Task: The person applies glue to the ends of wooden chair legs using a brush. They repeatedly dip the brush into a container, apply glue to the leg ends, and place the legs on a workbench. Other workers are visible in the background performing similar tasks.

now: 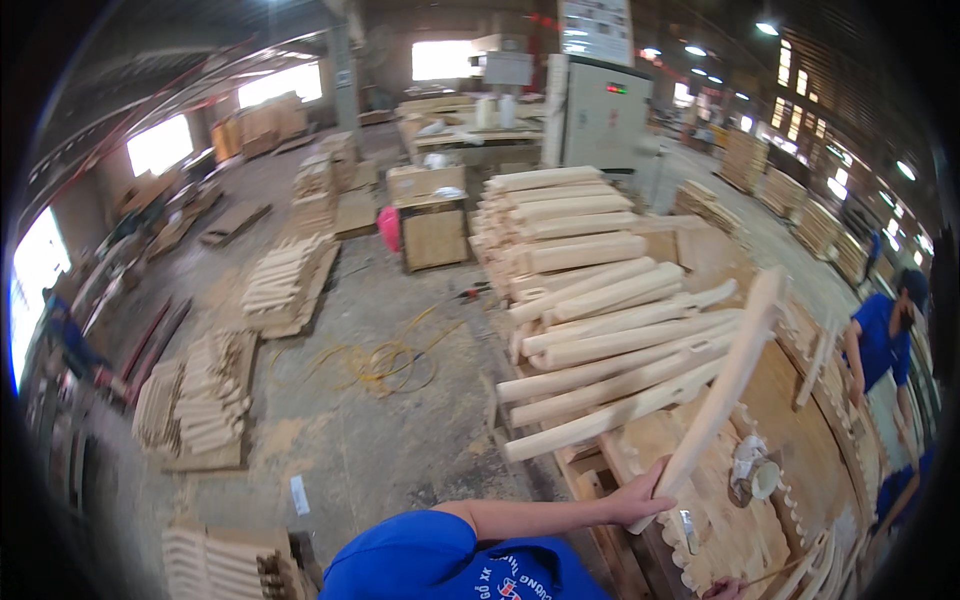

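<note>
Left hand [642, 497]: fingers grasping the near end of one pale wooden piece [722, 390], which slants up and away over the worktop [802, 425]. Right hand [725, 589]: at the near edge, largely cut off; cannot tell whether its fingers hold anything.

Progress, as judged: one piece lifted; many similar ones lie in the stack [585, 250] to the left and far side, more pieces [822, 565] at near right. Whether the stack is finished or waiting is not evident, so the remaining count stays open.

Hard to make out: small metallic object [688, 530] beside the left hand, identity uncertain; the held piece hides part of the worktop; near-right pieces run out of view.
</note>
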Available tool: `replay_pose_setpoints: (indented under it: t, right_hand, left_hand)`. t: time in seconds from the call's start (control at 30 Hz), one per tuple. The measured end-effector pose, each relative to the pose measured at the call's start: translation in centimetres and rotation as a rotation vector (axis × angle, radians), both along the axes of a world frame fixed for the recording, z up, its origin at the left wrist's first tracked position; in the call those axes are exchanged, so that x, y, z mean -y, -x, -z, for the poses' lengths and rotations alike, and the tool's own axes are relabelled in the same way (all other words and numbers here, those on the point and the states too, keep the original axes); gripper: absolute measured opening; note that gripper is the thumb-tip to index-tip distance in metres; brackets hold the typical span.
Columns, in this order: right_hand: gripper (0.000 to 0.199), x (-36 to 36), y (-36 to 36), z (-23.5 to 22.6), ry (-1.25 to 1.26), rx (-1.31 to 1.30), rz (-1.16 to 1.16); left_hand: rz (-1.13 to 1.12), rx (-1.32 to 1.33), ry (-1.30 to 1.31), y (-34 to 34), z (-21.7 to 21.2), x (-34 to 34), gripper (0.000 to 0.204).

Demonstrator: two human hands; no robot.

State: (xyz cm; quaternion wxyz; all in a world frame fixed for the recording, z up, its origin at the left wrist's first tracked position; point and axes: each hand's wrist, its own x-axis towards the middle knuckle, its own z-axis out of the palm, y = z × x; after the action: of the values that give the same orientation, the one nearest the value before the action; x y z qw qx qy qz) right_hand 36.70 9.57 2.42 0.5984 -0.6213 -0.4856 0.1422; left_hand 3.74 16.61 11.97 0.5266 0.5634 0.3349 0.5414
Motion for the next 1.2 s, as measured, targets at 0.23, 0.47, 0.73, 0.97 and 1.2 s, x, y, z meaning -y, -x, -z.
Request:
replay_pose_setpoints:
  t: [0.23, 0.47, 0.73, 0.97, 1.2]
  right_hand:
    - [0.028, -2.0, -0.4, -1.3, -0.034, -0.067, -0.163]
    - [0.027, -5.3, -2.5, -0.8, -0.086, -0.319, -0.366]
    - [0.043, -3.2, 4.0, -3.7, 0.161, 0.294, -0.083]
    - [0.053, -5.1, 2.7, -1.2, -0.488, -0.093, -0.681]
    - [0.048, -5.2, 1.5, -0.5, 0.128, -0.009, -0.111]
  left_hand:
    - [-0.161, -0.130, 0.109, 1.9, 3.9, 7.6, 0.066]
    - [-0.121, -0.063, 0.255, 1.9, 5.1, 15.2, 0.062]
    - [-0.131, 0.057, 0.348, 1.2, 4.1, 18.8, 0.058]
    - [-0.058, 0.036, 0.354, 0.2, 7.4, 18.0, 0.055]
    - [0.038, 0.196, 0.387, -1.0, 10.8, 16.0, 0.048]
